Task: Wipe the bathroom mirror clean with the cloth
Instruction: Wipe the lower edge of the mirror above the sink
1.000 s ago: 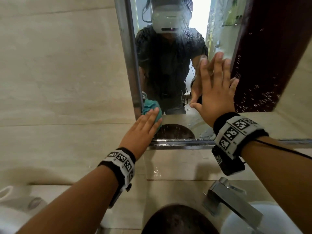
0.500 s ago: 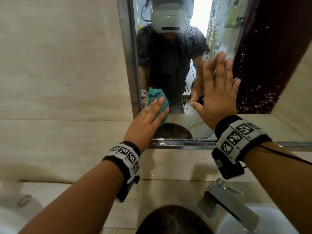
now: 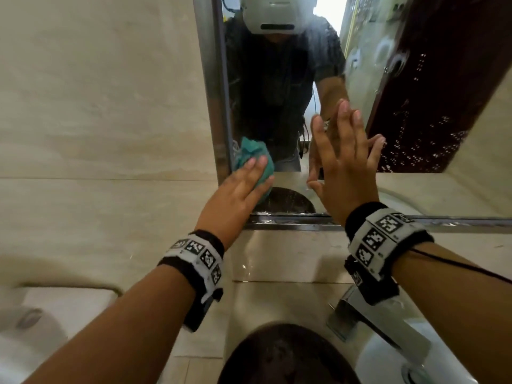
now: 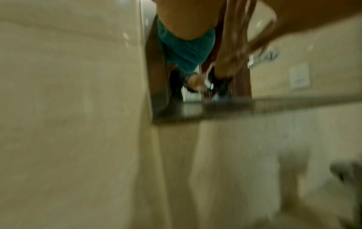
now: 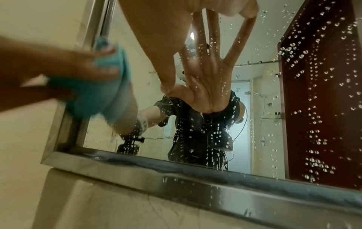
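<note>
Since a second ago left hand (image 3: 237,194) slid the bunched teal cloth (image 3: 250,159) up the wet steel-framed bathroom mirror's (image 3: 277,112) lower-left corner, flat fingers pressing it; right hand (image 3: 346,173) flat, splayed on glass; cloth soft, light, best palmed.

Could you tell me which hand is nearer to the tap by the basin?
Right. The right hand is flat on the mirror above the tap; the left hand presses the cloth farther left.
</note>
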`<state>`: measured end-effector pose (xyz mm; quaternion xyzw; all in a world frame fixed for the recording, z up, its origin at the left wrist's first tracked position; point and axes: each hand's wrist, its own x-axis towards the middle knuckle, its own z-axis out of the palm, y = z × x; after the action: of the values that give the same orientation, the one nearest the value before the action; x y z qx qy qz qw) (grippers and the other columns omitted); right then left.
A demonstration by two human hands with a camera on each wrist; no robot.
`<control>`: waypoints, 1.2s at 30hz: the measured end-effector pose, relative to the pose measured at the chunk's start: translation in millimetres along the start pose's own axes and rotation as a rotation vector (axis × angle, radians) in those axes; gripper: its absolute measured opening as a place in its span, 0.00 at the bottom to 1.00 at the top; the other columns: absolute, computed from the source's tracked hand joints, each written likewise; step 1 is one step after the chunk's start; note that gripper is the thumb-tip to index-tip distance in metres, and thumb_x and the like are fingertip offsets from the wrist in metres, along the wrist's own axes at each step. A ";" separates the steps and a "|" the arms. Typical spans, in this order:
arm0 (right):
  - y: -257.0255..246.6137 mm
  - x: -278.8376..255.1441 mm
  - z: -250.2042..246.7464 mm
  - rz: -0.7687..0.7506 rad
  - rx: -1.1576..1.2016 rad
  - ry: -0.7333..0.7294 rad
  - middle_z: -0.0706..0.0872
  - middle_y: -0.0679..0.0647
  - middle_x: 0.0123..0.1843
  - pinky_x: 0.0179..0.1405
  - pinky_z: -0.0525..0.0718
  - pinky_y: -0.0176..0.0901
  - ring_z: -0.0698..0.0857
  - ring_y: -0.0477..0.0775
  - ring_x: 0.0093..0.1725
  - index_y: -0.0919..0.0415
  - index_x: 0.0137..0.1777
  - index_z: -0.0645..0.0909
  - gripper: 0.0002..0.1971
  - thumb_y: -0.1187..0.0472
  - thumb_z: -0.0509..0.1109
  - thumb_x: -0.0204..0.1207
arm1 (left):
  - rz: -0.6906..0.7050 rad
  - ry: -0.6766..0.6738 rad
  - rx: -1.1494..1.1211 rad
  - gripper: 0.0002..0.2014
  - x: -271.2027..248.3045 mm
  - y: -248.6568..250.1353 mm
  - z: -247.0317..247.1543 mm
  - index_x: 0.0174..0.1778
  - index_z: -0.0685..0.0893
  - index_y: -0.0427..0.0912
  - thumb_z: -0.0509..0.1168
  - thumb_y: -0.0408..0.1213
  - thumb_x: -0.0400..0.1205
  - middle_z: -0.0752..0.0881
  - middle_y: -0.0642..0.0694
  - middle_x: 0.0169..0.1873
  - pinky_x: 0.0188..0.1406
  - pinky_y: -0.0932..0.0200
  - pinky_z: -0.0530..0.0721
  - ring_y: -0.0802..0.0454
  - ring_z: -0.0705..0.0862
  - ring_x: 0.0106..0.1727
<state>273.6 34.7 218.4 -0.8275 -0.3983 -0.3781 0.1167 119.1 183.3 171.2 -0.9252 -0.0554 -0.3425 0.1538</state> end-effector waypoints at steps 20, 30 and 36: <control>12.8 -8.5 -3.4 -0.053 0.071 0.068 0.51 0.58 0.84 0.72 0.62 0.72 0.53 0.59 0.81 0.50 0.83 0.51 0.51 0.54 0.79 0.65 | -0.085 -0.011 -0.094 0.37 22.4 38.1 4.3 0.75 0.70 0.38 0.68 0.21 0.67 0.66 0.34 0.77 0.72 0.39 0.61 0.37 0.64 0.78; 61.6 11.5 -32.4 0.093 0.101 -0.007 0.43 0.67 0.83 0.73 0.58 0.76 0.46 0.68 0.82 0.55 0.84 0.44 0.59 0.44 0.80 0.60 | -0.108 0.076 -0.073 0.41 87.1 23.6 -62.6 0.74 0.73 0.38 0.71 0.13 0.64 0.66 0.33 0.77 0.72 0.39 0.59 0.34 0.66 0.76; 60.3 11.7 -22.1 0.116 0.124 -0.014 0.42 0.64 0.84 0.73 0.56 0.77 0.44 0.67 0.82 0.52 0.84 0.42 0.63 0.48 0.83 0.57 | -0.050 0.067 -0.096 0.36 93.1 55.8 -25.1 0.75 0.72 0.39 0.68 0.18 0.68 0.66 0.34 0.77 0.72 0.42 0.60 0.37 0.65 0.77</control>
<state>311.6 -9.1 248.5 -0.8430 -0.3734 -0.3393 0.1865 185.9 122.1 236.1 -0.9178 -0.0567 -0.3793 0.1023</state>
